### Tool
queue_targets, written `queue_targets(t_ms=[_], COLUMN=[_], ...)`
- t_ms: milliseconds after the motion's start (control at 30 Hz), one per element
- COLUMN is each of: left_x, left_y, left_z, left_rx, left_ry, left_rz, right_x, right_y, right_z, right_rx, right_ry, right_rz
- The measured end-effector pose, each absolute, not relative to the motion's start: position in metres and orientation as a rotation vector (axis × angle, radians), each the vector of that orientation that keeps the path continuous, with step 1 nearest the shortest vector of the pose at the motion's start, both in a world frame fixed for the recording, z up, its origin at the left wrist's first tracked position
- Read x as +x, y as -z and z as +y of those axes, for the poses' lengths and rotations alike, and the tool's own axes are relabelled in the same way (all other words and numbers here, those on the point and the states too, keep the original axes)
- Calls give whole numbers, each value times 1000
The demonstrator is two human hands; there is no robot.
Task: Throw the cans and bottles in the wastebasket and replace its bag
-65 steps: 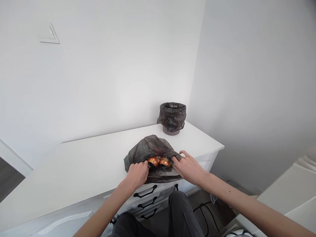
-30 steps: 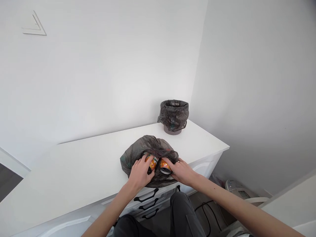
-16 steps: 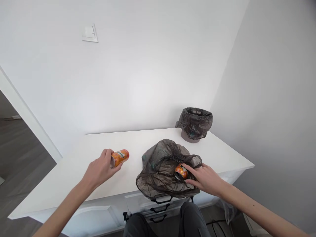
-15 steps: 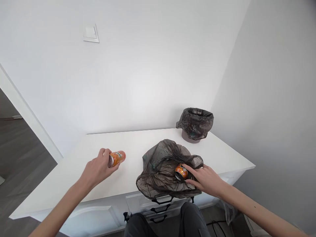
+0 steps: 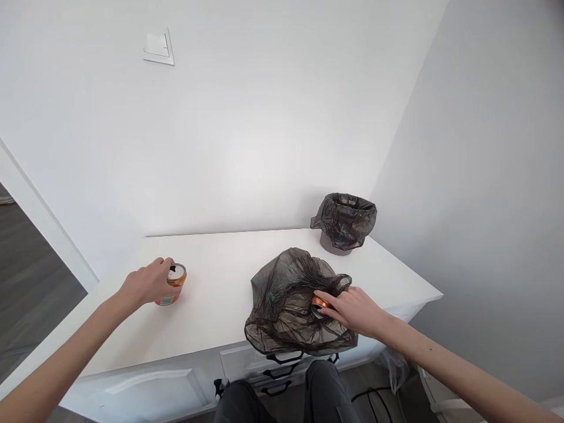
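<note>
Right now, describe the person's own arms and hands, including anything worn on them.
The left forearm and right forearm are slender and bare, with no sleeves in view. The left hand and right hand have no gloves, and no watch or bracelet shows. The right forearm has a small spot. Rings: cannot tell.

Wall switch and, apparently, floor cable.

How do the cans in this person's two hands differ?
The left can is roughly upright over the white counter; the right can lies tipped inside the dark bag. The left can's top faces up; the right can's visible end faces the camera. Both show orange.
</note>
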State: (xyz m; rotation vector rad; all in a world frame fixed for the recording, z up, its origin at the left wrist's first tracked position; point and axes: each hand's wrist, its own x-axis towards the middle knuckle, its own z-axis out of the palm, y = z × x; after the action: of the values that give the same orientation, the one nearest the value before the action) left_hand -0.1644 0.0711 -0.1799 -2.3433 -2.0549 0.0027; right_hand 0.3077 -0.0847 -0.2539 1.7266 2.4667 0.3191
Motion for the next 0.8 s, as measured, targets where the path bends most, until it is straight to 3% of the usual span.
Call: queue_targets(t_ms=[467,800], left_x=[-166,-182], left_y=[191,207], left_z=[67,70], left_rx=[-2369,-2346], left_ry=[46,474], left_rz=[-2158,-2385], right_x=[325,328], right_y=[245,256], right_z=[-82,-70], right_rx=[1756,1673], right_ry=[-97,-170], right_rz=[2374,2306])
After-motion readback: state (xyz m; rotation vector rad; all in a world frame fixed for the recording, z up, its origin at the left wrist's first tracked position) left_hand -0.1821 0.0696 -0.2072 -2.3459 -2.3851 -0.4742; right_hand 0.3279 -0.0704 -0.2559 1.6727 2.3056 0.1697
